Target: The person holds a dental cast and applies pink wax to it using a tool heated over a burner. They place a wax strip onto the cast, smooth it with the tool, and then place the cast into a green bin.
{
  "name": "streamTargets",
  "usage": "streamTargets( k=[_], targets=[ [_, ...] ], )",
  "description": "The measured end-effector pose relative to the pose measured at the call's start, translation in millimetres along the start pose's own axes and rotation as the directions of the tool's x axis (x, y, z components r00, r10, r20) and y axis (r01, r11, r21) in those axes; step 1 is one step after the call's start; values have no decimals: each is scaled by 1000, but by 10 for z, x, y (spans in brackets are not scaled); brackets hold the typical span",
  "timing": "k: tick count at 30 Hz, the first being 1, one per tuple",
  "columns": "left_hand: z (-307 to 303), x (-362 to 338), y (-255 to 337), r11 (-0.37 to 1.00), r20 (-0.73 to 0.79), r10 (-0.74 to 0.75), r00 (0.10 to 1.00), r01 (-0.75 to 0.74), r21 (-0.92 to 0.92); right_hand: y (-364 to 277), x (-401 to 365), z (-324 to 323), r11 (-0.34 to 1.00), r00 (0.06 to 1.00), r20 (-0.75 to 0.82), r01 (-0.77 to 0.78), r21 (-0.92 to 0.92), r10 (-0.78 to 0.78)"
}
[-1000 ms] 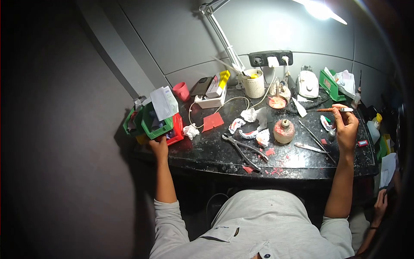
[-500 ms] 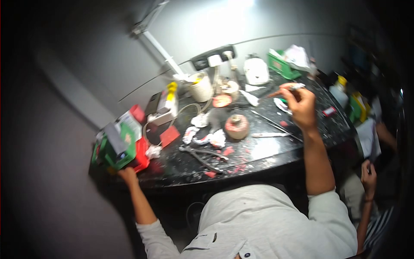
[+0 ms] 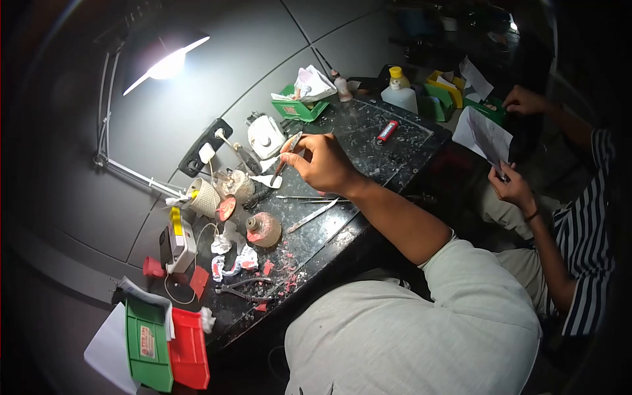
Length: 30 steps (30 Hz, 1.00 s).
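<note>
My right hand (image 3: 322,161) is closed around a wax knife (image 3: 282,161), with its metal end up and its brownish handle angled down over the bench. Below it lie a white scoop-like piece (image 3: 268,181) and slim metal instruments (image 3: 313,216). A pink-stained round glass burner (image 3: 263,230) stands nearer the bench's middle. My left hand is out of view. At lower left, a green bin (image 3: 150,339) and a red bin (image 3: 189,349) stand side by side, with papers around them.
Pliers (image 3: 243,289), crumpled paper (image 3: 240,259) and a red wax sheet (image 3: 199,283) lie on the black bench (image 3: 355,141). Farther off are a red lighter (image 3: 388,131) and a green bin (image 3: 299,108). A co-worker's hand (image 3: 513,189) holds a paper at right.
The view has swung to the right, bringing the co-worker and lamp more into sight. My left hand, earlier at the bins, has left the view. My right hand still holds the wax knife.
</note>
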<state>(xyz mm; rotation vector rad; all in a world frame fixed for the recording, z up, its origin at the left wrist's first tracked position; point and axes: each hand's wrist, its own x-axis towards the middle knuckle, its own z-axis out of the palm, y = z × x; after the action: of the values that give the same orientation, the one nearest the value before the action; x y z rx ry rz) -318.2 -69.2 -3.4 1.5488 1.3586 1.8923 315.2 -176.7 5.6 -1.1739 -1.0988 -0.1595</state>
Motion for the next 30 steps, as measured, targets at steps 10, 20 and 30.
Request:
streamTargets(
  k=[10, 20, 30],
  targets=[
    [1246, -858, 637, 833, 523, 158, 838, 171, -526, 98, -4, 25, 999, 1000, 0, 24, -24, -24],
    [2686, -1945, 1076, 504, 819, 372, 436, 647, -573, 208, 1, 161, 1000, 1000, -8, 3, -28, -4],
    [3465, -2673, 1997, 300, 731, 525, 436, 709, -638, 13, 60, 202, 999, 999, 27, -17, -27, 18]
  ],
)
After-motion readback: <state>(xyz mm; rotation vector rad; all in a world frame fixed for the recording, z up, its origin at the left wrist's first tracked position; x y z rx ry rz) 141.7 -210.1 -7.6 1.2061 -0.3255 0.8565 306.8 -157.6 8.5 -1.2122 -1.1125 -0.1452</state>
